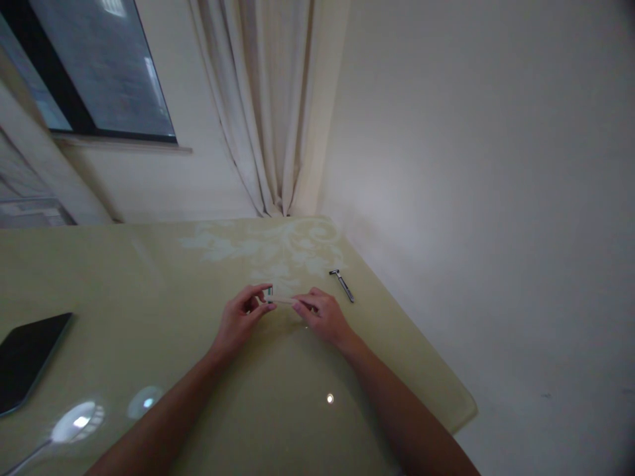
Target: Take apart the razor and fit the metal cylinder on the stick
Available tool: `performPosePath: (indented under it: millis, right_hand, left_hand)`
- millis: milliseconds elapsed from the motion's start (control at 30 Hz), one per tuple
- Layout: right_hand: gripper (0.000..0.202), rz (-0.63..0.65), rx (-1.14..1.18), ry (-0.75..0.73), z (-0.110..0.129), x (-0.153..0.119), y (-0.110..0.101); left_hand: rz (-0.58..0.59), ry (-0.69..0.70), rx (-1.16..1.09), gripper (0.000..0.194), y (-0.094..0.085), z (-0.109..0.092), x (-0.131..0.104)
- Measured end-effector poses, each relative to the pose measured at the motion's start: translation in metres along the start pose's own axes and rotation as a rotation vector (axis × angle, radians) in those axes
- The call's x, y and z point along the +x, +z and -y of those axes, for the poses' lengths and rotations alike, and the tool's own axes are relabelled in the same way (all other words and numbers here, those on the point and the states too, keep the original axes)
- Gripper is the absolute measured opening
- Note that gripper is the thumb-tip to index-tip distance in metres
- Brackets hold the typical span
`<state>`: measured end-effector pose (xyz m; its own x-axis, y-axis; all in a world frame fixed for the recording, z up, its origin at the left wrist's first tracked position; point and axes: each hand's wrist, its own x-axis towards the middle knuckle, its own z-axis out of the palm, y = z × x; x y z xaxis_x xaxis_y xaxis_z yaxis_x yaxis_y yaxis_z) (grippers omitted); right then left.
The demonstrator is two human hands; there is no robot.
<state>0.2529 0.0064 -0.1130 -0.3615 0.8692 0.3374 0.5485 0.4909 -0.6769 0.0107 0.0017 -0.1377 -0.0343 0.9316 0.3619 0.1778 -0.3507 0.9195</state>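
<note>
Over the middle of the table, a pale, slim-handled razor (282, 299) is held between my two hands. My left hand (243, 311) is closed, with thumb and forefinger pinching the small head, which shows a dark edge and a green stripe. From the other side, my right hand (323, 314) grips the end of the pale handle between thumb and fingers. The fingers cover part of the handle, and fine details of the head are too small to make out. Just beyond my right hand, a dark and silver razor (342, 285) lies on the table, apart from it.
The glossy yellow-green table (278, 410) ends at a slanting right edge beside the wall (471, 198). A black tablet (32, 360) lies at the far left. Curtains (262, 99) hang behind the table, near a dark-framed window (119, 73). Lamp reflections show on the tabletop.
</note>
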Motion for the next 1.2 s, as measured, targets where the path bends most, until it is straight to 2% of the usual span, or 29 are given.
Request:
performPosePath:
  millis: [167, 300, 467, 600, 733, 900, 1033, 1200]
  right_hand:
    - [0.035, -0.041, -0.019, 0.043, -0.0005, 0.0005, -0.0002]
    - [0.032, -0.002, 0.013, 0.006, 0.0003, 0.0007, 0.0004]
    - [0.032, -0.051, 0.014, 0.056, -0.0007, 0.0012, 0.0018]
    - [0.031, 0.001, 0.054, 0.02, -0.0008, 0.0015, 0.0023]
    - [0.032, -0.026, 0.035, 0.052, -0.0017, 0.0021, 0.0006]
    - [0.029, 0.036, 0.071, 0.026, -0.0022, 0.0023, 0.0002]
    - [0.029, -0.014, 0.032, 0.062, -0.0028, 0.0031, 0.0003]
    - [0.032, 0.04, 0.068, 0.02, -0.0023, 0.0029, 0.0006]
  left_hand:
    - [-0.003, -0.005, 0.0, 0.038, 0.0011, 0.0, 0.0008]
    - [-0.001, -0.005, 0.001, 0.038, 0.0006, -0.0013, 0.0005]
    - [0.009, -0.003, 0.014, 0.036, -0.0007, -0.0026, 0.0003]
    - [0.007, -0.006, 0.012, 0.037, -0.001, -0.0011, 0.0008]
    - [0.005, -0.012, 0.001, 0.036, -0.0007, 0.0004, 0.0006]
    - [0.016, -0.019, 0.005, 0.037, -0.0011, 0.0008, 0.0002]
    - [0.014, -0.019, -0.002, 0.037, -0.0014, 0.0021, 0.0004]
    - [0.018, -0.024, 0.008, 0.038, -0.0021, 0.0028, 0.0006]
